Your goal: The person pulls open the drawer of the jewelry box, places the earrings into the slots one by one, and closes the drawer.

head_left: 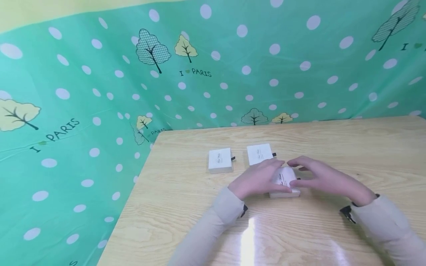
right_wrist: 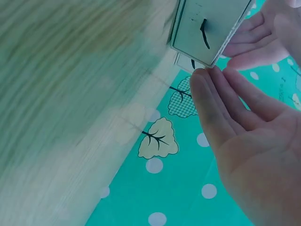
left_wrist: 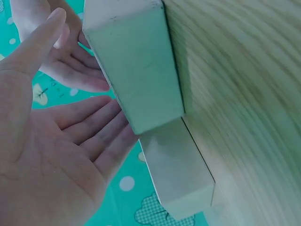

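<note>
A small white lidded box (head_left: 283,178) with dark script on top stands on the wooden table, between both hands. My left hand (head_left: 260,180) arches over its left side, thumb along the near edge. Over its right side reaches my right hand (head_left: 324,178), thumb above the lid's right part. In the left wrist view, the left hand's fairly straight fingers (left_wrist: 101,134) come right to the box's top edge (left_wrist: 136,70). The right wrist view shows extended fingers (right_wrist: 225,103) beside the box's end with its black ribbon tab (right_wrist: 204,34). Neither hand curls round the box.
Behind the left hand is a second white box (head_left: 259,153), partly covered by it. A third white box (head_left: 220,160) stands farther left, its black tab facing right. The wooden table (head_left: 186,207) meets a green dotted cloth (head_left: 213,88) at its back and left.
</note>
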A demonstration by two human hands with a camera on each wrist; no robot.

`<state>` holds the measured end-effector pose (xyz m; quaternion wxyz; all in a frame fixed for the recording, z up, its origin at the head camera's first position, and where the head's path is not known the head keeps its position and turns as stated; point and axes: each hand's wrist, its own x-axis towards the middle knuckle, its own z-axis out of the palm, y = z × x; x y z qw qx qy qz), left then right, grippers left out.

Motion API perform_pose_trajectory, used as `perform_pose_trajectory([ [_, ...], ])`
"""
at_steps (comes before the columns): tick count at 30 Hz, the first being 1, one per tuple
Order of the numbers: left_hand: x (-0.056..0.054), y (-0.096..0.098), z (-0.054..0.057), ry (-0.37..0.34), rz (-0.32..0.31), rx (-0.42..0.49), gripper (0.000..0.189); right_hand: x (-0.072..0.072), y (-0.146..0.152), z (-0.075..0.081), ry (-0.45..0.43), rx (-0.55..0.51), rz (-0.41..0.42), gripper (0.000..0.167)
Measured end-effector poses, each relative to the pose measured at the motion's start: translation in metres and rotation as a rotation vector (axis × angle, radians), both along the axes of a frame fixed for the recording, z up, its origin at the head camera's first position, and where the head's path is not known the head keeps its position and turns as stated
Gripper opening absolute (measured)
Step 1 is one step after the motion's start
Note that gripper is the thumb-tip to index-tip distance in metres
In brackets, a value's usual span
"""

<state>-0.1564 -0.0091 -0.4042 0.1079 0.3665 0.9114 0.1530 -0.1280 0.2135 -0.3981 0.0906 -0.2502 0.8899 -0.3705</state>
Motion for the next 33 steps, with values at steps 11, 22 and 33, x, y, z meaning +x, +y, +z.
perform_pose_trajectory([
  [11, 0.003, -0.013, -0.003, -0.034, 0.001, 0.004, 0.081, 0.001, -0.006, -0.006, 0.021, 0.054, 0.05, 0.082],
  [22, 0.007, -0.01, -0.004, -0.019, 0.018, -0.018, 0.08, 0.003, -0.007, -0.009, 0.051, 0.05, 0.067, 0.07],
  [33, 0.005, -0.008, -0.003, 0.007, 0.013, -0.04, 0.08, 0.003, -0.006, -0.008, 0.076, 0.058, 0.059, 0.069],
])
